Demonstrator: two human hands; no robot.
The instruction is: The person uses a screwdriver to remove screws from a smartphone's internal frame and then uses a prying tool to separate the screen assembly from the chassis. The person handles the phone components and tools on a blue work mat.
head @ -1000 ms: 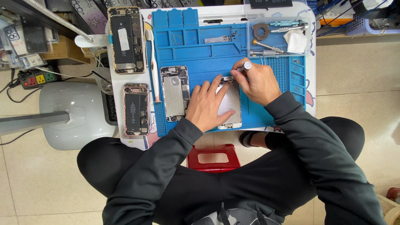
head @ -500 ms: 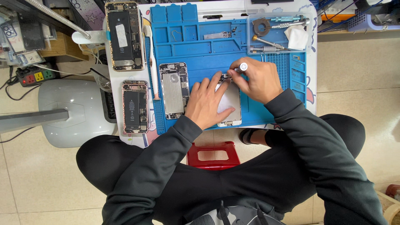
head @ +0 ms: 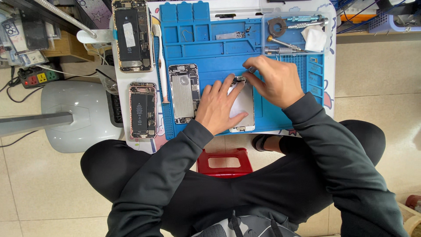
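Left hand (head: 219, 105) lies flat, fingers spread, on the phone screen panel (head: 243, 109); right hand (head: 274, 81) pinches a screwdriver (head: 251, 69).

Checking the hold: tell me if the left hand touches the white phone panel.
Touching: the head view shows the left hand lying flat on the white phone panel.

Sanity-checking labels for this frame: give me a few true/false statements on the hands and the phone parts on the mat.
1. The left hand lies flat on the phone screen panel. True.
2. The right hand holds a small tool at the panel's top edge. True.
3. The work mat is red. False: it is blue; the stool below is red.
4. Three opened phones lie left of the hands. True: one on the mat, two beside it.
5. The right hand rests on the white cloth. False: the cloth lies apart, at the mat's top right.
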